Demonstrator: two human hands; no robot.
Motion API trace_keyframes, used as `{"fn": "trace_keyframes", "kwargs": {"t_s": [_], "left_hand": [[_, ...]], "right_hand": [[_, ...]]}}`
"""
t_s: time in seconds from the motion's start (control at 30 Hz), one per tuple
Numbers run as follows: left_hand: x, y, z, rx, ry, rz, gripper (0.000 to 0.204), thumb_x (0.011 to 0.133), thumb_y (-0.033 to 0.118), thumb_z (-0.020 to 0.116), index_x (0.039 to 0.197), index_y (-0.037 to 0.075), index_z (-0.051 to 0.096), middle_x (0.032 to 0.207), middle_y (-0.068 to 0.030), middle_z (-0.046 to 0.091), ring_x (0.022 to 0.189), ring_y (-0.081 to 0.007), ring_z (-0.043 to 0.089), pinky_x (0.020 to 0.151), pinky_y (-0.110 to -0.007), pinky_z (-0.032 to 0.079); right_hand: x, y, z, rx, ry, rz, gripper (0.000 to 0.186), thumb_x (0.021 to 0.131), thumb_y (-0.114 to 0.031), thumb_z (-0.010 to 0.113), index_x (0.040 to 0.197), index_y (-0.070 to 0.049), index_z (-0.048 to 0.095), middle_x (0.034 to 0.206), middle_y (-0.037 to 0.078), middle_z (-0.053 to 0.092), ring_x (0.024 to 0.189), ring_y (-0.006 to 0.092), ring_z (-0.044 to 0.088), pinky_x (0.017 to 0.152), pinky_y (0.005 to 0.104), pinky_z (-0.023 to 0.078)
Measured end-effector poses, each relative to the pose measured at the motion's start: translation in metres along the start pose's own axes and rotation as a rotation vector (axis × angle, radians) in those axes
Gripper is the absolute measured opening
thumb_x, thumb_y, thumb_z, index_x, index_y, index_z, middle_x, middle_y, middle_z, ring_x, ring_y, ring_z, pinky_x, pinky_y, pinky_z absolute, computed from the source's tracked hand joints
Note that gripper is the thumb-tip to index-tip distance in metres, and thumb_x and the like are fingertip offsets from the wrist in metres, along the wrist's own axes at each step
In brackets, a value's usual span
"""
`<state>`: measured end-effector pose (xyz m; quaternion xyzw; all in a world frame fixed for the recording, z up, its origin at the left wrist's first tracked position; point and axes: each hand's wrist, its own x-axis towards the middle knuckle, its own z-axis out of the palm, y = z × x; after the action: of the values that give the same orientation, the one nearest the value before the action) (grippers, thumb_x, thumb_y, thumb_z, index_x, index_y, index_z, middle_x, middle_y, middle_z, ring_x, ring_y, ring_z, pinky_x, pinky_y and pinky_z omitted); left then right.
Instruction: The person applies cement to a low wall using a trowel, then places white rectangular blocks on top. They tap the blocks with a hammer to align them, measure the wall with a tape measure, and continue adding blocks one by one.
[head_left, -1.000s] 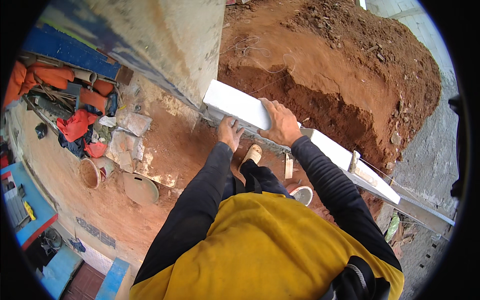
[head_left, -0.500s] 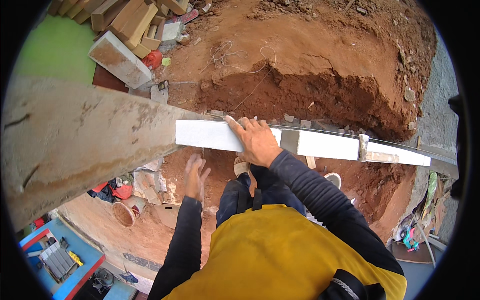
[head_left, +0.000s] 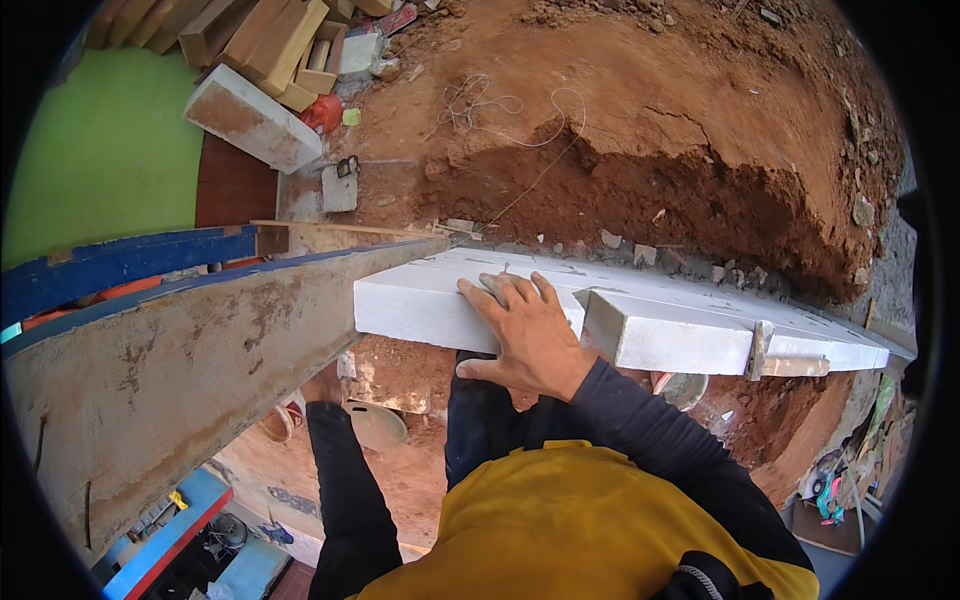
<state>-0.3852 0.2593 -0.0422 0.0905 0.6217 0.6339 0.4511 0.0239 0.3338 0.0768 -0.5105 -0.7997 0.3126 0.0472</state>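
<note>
Buckets (head_left: 686,389) below, insides hard to see.
Right hand (head_left: 530,335), fingers apart, touches white block (head_left: 415,312); can't tell if left hand (head_left: 322,386) grips.

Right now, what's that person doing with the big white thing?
The person's right hand lies on a white block, its fingers spread. That block is at the left end of a row, right by a concrete column, with a gap before the next white block. The left hand is lower down by the column, partly hidden, so I can't tell whether it holds anything.
</note>
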Motion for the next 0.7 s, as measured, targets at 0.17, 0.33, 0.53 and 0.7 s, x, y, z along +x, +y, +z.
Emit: {"fn": "trace_keyframes", "kwargs": {"t_s": [0.17, 0.33, 0.53, 0.7], "left_hand": [[0.057, -0.029, 0.041, 0.138, -0.047, -0.057, 0.044, 0.108, 0.031, 0.062, 0.142, 0.004, 0.062, 0.125, -0.0121, 0.074, 0.106, -0.0192, 0.073, 0.083, -0.036, 0.064], [0.068, -0.064, 0.044, 0.228, -0.075, -0.208, 0.043, 0.108, 0.032, 0.062, 0.141, 0.004, 0.063, 0.122, -0.0111, 0.073, 0.103, -0.0184, 0.072, 0.082, -0.035, 0.063], [0.065, -0.09, 0.025, 0.306, -0.058, -0.318, 0.042, 0.107, 0.032, 0.063, 0.139, 0.003, 0.064, 0.118, -0.01, 0.073, 0.1, -0.0174, 0.071, 0.079, -0.035, 0.061], [0.059, -0.096, 0.009, 0.349, -0.029, -0.364, 0.041, 0.107, 0.032, 0.063, 0.137, 0.003, 0.065, 0.115, -0.009, 0.072, 0.097, -0.0166, 0.07, 0.078, -0.034, 0.06]], "right_hand": [[0.079, 0.015, -0.014, 0.397, 0.053, 0.035, 0.065, 0.104, -0.044, 0.063, 0.153, -0.001, 0.053, 0.134, 0.031, 0.066, 0.126, 0.0489, 0.062, 0.106, 0.0554, 0.05], [0.222, 0.043, 0.032, 0.259, -0.274, 0.017, 0.038, 0.103, -0.028, 0.056, 0.128, -0.003, 0.07, 0.116, 0.03, 0.073, 0.111, 0.0474, 0.07, 0.097, 0.0538, 0.054], [0.318, 0.069, 0.124, 0.154, -0.505, -0.178, 0.032, 0.096, -0.022, 0.06, 0.112, -0.003, 0.079, 0.112, 0.023, 0.077, 0.106, 0.041, 0.073, 0.09, 0.049, 0.057], [0.345, 0.099, 0.207, -0.171, -0.66, -0.509, 0.037, 0.09, -0.027, 0.061, 0.108, 0.001, 0.078, 0.107, 0.026, 0.077, 0.102, 0.0406, 0.073, 0.088, 0.0507, 0.055]]}}
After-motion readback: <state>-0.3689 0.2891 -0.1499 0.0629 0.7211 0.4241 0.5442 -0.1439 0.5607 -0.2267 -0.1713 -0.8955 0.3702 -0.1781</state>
